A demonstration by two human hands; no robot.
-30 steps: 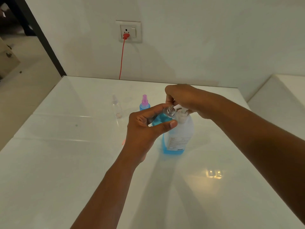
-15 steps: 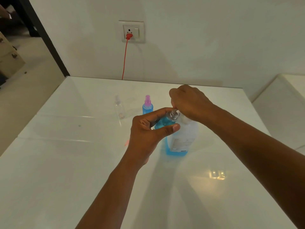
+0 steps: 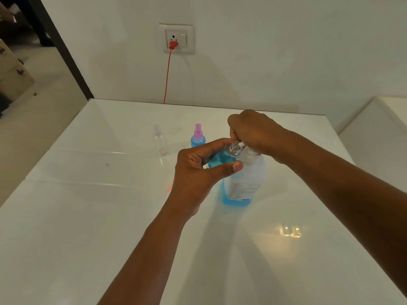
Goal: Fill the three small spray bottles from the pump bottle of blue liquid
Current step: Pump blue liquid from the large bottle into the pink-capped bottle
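Your left hand (image 3: 198, 172) grips an uncapped small spray bottle (image 3: 222, 158), fingers and thumb curled round its body, and tilts its clear mouth up under the white nozzle of the pump bottle (image 3: 244, 181), which stands on the white worktop (image 3: 88, 227) just right of centre. Your right hand (image 3: 255, 130) sits curled over the pump head, fingers closed around it. The risk lies at that narrow mouth: if it slips even a little off the nozzle as you press, blue liquid will likely run over your fingers and onto the worktop. A hard or off-centre press could also rock the pump bottle, which nothing else steadies. The bottle in your grip already shows blue through most of its body, so overfilling looks like a near danger too. Behind your left hand a filled spray bottle (image 3: 198, 137) with a pink sprayer stands upright; further left stands a clear, seemingly empty one (image 3: 159, 139). The pump bottle looks translucent, its blue level low behind the label.
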